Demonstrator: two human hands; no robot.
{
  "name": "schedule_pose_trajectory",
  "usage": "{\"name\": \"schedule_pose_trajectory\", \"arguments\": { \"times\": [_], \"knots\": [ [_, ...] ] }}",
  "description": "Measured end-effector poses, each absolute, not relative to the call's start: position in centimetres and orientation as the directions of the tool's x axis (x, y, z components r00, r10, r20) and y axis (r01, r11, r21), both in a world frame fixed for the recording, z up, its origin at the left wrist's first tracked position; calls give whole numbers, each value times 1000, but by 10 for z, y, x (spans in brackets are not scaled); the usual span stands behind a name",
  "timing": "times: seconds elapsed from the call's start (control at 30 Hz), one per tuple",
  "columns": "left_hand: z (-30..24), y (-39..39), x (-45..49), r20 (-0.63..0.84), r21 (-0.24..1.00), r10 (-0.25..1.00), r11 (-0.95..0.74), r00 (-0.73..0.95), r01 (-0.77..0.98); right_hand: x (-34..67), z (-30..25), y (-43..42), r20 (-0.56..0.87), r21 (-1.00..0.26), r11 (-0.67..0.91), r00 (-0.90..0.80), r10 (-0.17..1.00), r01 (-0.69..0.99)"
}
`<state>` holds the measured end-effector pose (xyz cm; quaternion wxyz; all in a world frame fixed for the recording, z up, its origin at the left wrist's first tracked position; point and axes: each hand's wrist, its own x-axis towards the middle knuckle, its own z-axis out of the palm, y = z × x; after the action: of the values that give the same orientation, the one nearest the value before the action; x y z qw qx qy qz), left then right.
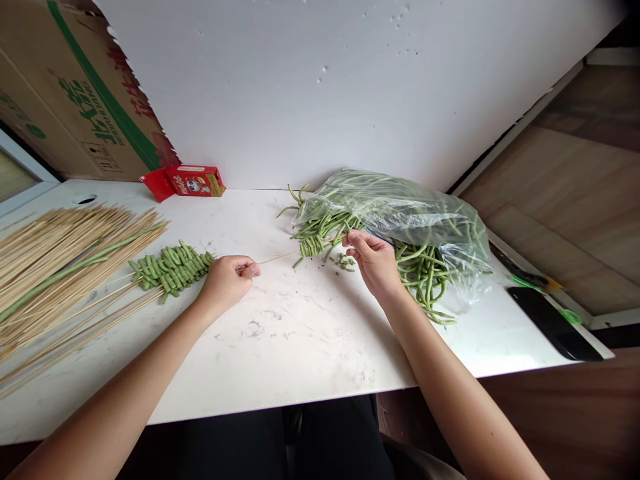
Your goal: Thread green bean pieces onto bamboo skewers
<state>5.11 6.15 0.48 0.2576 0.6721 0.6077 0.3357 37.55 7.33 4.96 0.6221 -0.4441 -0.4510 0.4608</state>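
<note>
A thin bamboo skewer (278, 257) stretches between my two hands. Folded green bean (311, 246) is threaded on it, closer to the right. My left hand (232, 276) is closed round the skewer's left part, and my right hand (371, 259) pinches at its right end; whatever else those fingertips hold is too small to make out. Just beneath the threaded bean, short cut bean pieces (345, 262) lie on the white table (300, 340). Beside my left hand rest several finished bean skewers (173, 268), their bare sticks pointing left.
Many loose bamboo skewers (65, 260) cover the table's left, a long bean (103, 255) across them. A clear plastic bag (400, 200) of long beans (425, 273) spills open at right. Red box (195, 181), carton (85, 93), black phone (553, 325) and scissors (525, 270) stand or lie around.
</note>
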Motion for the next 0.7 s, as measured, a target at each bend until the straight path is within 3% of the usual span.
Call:
{"name": "schedule_pose_trajectory", "arguments": {
  "times": [0.7],
  "knots": [
    [10,59,54,143,735,990,-119,20,668,376,39,73,200,-972,214,143,969,-94]
  ]
}}
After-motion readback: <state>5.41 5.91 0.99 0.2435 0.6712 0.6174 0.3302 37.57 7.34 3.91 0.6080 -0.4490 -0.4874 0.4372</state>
